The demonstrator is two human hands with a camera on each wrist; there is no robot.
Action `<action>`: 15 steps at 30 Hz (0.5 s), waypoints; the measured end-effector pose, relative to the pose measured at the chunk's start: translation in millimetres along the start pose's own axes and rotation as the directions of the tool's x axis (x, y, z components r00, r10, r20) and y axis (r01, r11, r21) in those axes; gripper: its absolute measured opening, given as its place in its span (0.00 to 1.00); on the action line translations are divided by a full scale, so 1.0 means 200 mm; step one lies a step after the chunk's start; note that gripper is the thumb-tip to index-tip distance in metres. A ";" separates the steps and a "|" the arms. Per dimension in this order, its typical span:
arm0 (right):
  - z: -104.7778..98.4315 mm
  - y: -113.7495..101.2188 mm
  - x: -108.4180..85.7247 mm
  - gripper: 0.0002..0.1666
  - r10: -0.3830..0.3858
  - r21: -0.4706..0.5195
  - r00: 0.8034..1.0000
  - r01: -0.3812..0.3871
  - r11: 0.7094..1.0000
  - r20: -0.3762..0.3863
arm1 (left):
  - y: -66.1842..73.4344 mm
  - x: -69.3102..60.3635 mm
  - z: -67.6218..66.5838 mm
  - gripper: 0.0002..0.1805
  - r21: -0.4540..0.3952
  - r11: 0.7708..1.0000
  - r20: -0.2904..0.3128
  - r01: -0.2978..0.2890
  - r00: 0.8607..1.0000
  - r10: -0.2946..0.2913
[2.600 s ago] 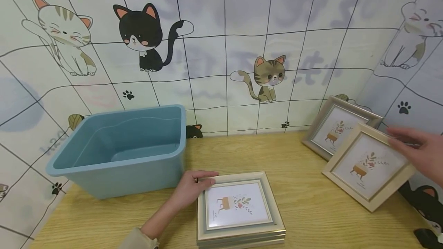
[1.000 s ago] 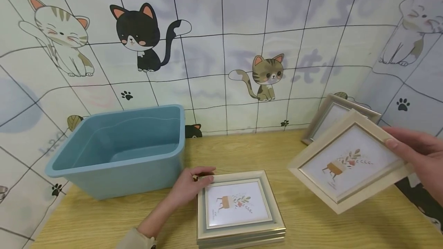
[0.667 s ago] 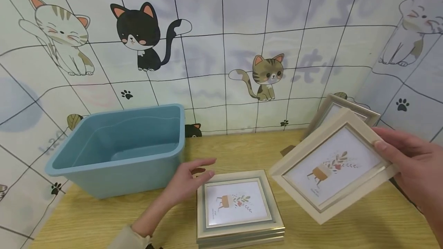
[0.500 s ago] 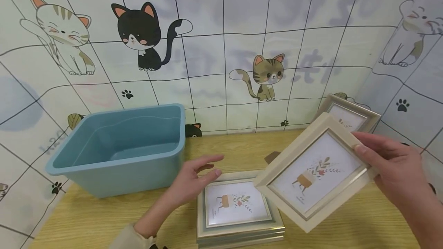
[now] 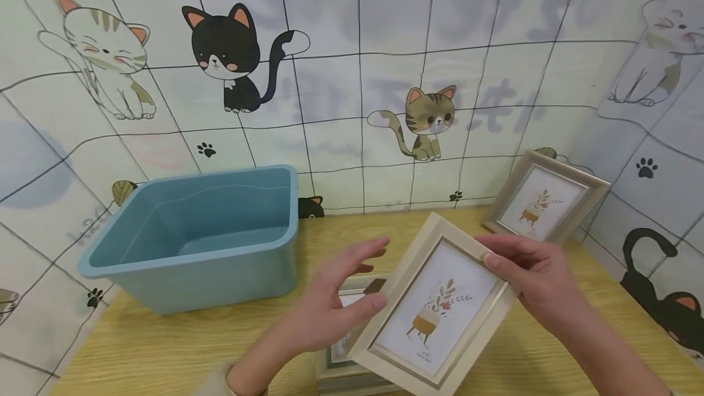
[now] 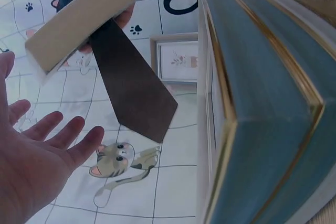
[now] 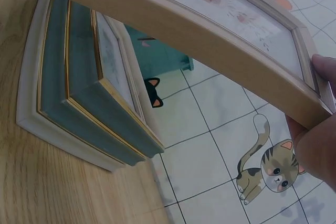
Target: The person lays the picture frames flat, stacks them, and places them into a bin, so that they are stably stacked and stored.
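My right hand point(image 5: 541, 277) pinches a cream picture frame point(image 5: 379, 353) by its upper right edge, thumb in front and fingers behind. The frame hangs tilted in the air, showing a printed potted plant. From its back sticks out a dark brown stand point(image 6: 131, 82), seen in the left wrist view. My left hand point(image 5: 335, 304) is beside the frame's left edge, fingers apart and holding nothing; the left wrist view shows a gap between hand and frame. Underneath lies a stack of picture frames point(image 7: 100, 82) with blue-green and gold edges, partly hidden in the head view.
A blue plastic tub point(image 5: 192, 283) stands on the wooden table point(image 5: 308, 249) at left. Another picture frame point(image 5: 591, 191), greyish beige, stands upright in the back right corner. A cat-patterned wall covering point(image 5: 330, 90) rises behind and to the right.
My right hand has lifted the cream frame from the right side and carried it left over the stack, turning it more upright. My left hand has left the stack and moved right towards the frame.
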State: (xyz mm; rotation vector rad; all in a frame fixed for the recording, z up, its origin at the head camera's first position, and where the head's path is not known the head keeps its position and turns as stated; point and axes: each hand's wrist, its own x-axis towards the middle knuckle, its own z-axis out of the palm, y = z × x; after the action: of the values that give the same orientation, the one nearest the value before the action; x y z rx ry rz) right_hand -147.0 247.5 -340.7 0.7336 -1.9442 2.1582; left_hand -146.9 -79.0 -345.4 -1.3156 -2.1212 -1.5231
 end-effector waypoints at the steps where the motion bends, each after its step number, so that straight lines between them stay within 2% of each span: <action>1: 0.01 0.01 0.00 0.27 -0.011 0.000 1.000 0.011 1.000 0.008 | 0.01 0.00 0.01 0.34 -0.009 1.000 0.017 0.008 1.000 -0.008; 5: 0.07 0.03 -0.01 0.28 -0.048 0.039 0.997 0.046 0.998 0.062 | 0.05 0.01 0.02 0.35 -0.031 0.999 0.071 0.028 0.997 -0.026; 9: 0.11 0.05 -0.01 0.27 -0.075 0.087 0.990 0.065 0.994 0.123 | 0.06 0.01 0.02 0.38 -0.088 0.995 0.118 0.054 0.992 -0.044; 15: 0.13 0.05 -0.02 0.27 -0.084 0.110 0.989 0.071 0.991 0.119 | 0.07 0.00 0.02 0.41 -0.117 0.989 0.178 0.090 0.982 -0.069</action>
State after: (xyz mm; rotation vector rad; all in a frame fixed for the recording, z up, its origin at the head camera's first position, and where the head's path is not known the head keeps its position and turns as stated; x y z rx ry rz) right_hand -141.7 221.8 -350.9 0.9656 -1.8343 2.2321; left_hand -134.8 -75.0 -339.1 -1.4717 -2.2402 -1.6526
